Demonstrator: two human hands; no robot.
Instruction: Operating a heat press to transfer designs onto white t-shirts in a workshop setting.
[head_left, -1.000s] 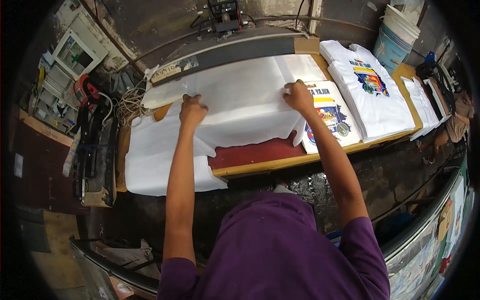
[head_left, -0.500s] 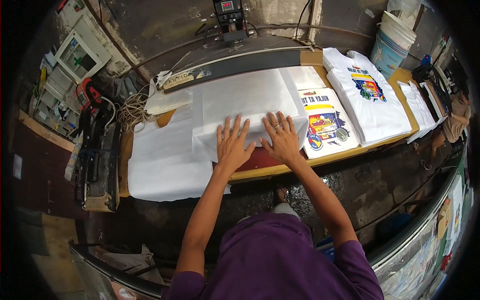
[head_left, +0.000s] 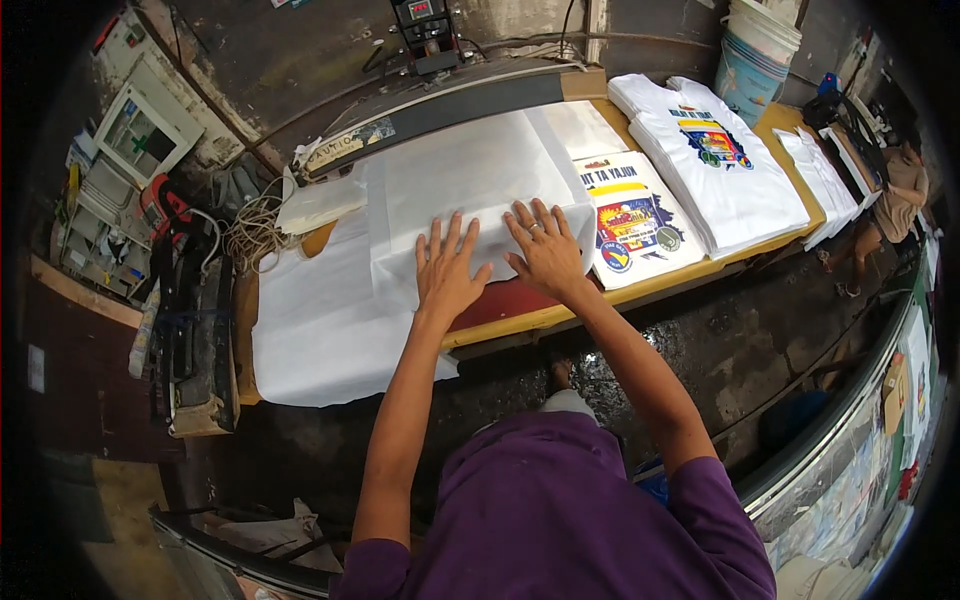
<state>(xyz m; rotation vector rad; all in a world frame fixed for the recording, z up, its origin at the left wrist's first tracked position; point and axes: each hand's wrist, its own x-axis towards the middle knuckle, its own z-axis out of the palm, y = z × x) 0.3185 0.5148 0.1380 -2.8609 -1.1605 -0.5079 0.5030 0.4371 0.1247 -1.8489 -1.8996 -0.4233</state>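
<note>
A white T-shirt (head_left: pixel 320 325) is spread over the press bed and hangs to the left. On top of it lies a smooth, thin, whitish sheet (head_left: pixel 470 180). My left hand (head_left: pixel 446 272) rests flat with spread fingers on the front edge of the white layers. Beside it, my right hand (head_left: pixel 550 255) also lies flat, fingers apart, a ring on one finger. Neither hand grips anything. Below the front edge between the hands, a dark red surface (head_left: pixel 500 302) shows. Right of my right hand lies a printed stack of paper sheets (head_left: pixel 630 262).
A stack of printed white T-shirts (head_left: pixel 745 215) stands right of the sheets, with a bucket (head_left: pixel 755 65) behind. A dark bar with a caution label (head_left: pixel 350 142) runs along the back. Coiled cord (head_left: pixel 255 225) lies at left. Another person (head_left: pixel 905 195) is at far right.
The view has shifted, so the table sits a little further left and higher in the picture. Both hands still lie flat on the front of the white layers.
</note>
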